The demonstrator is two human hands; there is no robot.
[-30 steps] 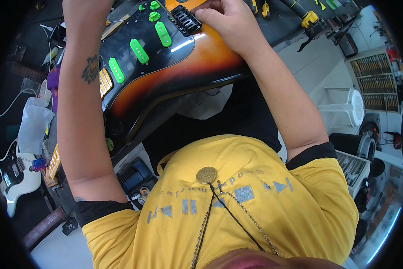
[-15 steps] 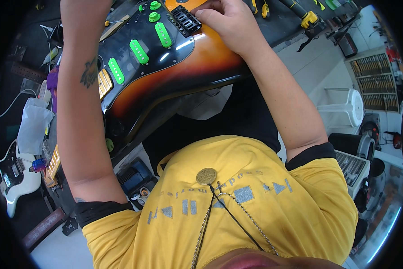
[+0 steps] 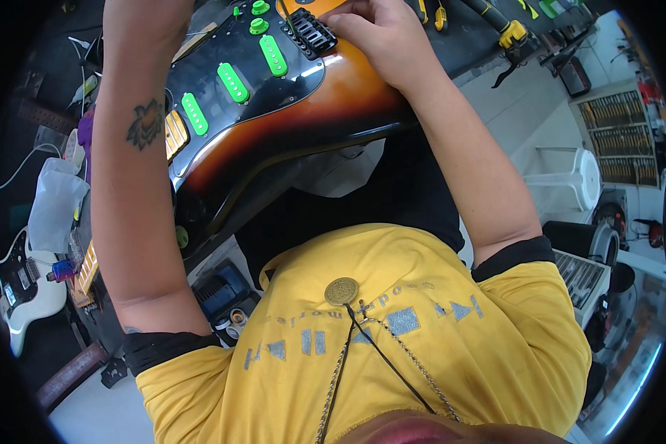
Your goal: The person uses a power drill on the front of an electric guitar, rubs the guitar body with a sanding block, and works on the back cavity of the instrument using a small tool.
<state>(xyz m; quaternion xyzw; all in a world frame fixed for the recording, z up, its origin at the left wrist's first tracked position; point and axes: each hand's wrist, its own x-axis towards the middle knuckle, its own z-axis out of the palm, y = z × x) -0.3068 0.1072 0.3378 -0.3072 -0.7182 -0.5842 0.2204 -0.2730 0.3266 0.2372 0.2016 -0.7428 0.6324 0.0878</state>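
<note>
While the right hand [image 3: 381,33] works at the bridge [image 3: 308,31], one sunburst electric guitar [image 3: 273,111] lies across the bench [image 3: 466,52].

The right-hand fingers are curled together at the bridge edge; what they pinch cannot be told. The left hand is cut off by the upper picture edge, grip not visible. The black pickguard carries three green pickups [image 3: 233,81] and two green knobs [image 3: 259,16]. One white guitar [image 3: 18,285] lies beyond the bench's left edge.
</note>
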